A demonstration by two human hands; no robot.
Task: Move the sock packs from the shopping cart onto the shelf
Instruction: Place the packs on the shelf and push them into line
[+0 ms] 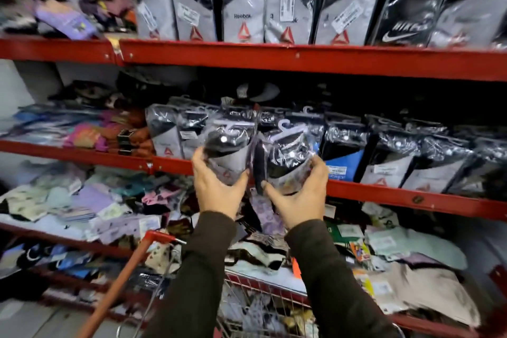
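My left hand [218, 186] grips a black-and-grey sock pack [229, 147] in clear plastic with a white hanger hook. My right hand [300, 195] grips a second, similar sock pack [288, 156] beside it. Both packs are held upright in front of the red middle shelf [384, 195], at the row of standing sock packs [389, 162]. The shopping cart [263, 307], with a red rim and wire sides, is below my arms and holds more packs.
The top shelf [301, 59] carries a row of grey and black sock packs. Loose coloured socks lie piled on the left shelves [82, 134] and on the lower shelf [411, 269]. The cart's red handle bar [120, 282] slants at lower left.
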